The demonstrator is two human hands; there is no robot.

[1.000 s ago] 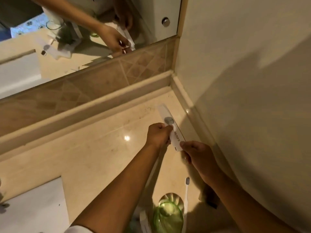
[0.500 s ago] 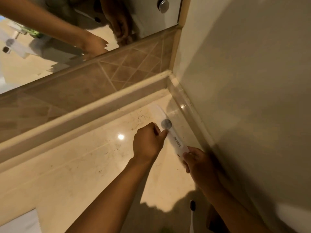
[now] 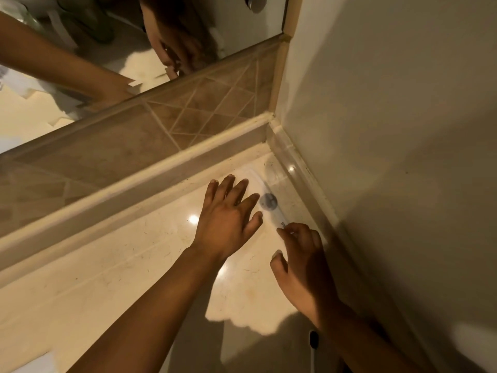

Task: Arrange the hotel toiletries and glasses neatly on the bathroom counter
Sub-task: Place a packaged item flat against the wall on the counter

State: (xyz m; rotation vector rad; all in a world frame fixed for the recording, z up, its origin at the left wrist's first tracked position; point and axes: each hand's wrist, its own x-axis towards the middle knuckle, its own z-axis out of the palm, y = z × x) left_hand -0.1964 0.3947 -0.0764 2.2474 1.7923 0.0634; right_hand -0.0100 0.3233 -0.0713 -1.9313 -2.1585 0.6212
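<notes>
A long white toiletry packet [image 3: 269, 204] with a grey round mark lies flat on the marble counter [image 3: 107, 286], in the back right corner along the side wall. My left hand [image 3: 228, 216] hovers just left of it with fingers spread and straight, holding nothing. My right hand [image 3: 301, 254] is at the packet's near end, fingers loosely bent, its fingertips touching or just above that end. The packet is blurred. A toothbrush head [image 3: 313, 339] shows dark at the bottom, near my right wrist.
A mirror [image 3: 80, 63] above a brown tiled strip [image 3: 188, 111] reflects my arms and items on the counter. The plain side wall [image 3: 390, 130] closes the right. A raised ledge [image 3: 134, 184] runs along the back. A white object's corner [image 3: 40, 363] sits bottom left.
My left hand has let go of the packet and opened its fingers. The packet now lies further into the corner, and my right hand has loosened at its near end. The camera moved closer.
</notes>
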